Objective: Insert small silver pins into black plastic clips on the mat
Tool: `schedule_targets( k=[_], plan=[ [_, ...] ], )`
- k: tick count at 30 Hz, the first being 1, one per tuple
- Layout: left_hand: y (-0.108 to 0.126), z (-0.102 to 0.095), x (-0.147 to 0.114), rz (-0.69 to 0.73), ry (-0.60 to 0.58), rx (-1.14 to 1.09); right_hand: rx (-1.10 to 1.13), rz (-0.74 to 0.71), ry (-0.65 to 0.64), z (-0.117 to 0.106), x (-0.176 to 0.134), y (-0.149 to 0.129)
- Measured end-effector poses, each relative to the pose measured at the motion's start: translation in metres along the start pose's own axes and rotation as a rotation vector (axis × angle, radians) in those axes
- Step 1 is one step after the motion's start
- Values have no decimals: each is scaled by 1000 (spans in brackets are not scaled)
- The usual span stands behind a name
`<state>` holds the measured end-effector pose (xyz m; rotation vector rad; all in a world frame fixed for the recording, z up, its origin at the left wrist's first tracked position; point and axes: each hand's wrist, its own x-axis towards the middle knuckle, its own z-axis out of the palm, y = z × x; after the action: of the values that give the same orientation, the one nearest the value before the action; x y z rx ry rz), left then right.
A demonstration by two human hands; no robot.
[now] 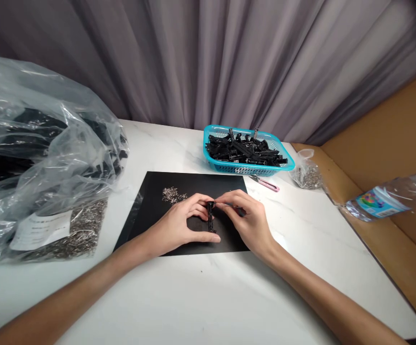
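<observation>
Over a black mat (139,215), my left hand (182,218) grips a narrow black plastic part (210,218) between thumb and fingers, its long side pointing towards me. My right hand (246,213) is closed in a pinch at the far end of that part. Whatever sits between its fingertips is too small to make out. A small heap of shiny metal pins (172,194) lies on the mat just beyond my left hand.
Behind the mat stands a blue basket (251,169) of black plastic parts. Pink-handled snips (265,183) lie before it. A small bag of metal pieces (307,176) and a plastic bottle (380,199) are right. Large clear bags (60,129) fill the left.
</observation>
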<state>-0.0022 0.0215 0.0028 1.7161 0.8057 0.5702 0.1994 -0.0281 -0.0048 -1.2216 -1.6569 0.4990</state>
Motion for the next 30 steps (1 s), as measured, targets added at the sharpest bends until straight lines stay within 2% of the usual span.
schedule_targets(
  k=[16,22,30],
  plan=[
    [-2,4,1,8,54,44,-102,19,43,14,-5,2],
    [-1,5,1,23,57,99,-279,-53,40,17,-8,1],
    [2,6,1,16,63,98,-389,-106,40,18,-7,1]
  ],
)
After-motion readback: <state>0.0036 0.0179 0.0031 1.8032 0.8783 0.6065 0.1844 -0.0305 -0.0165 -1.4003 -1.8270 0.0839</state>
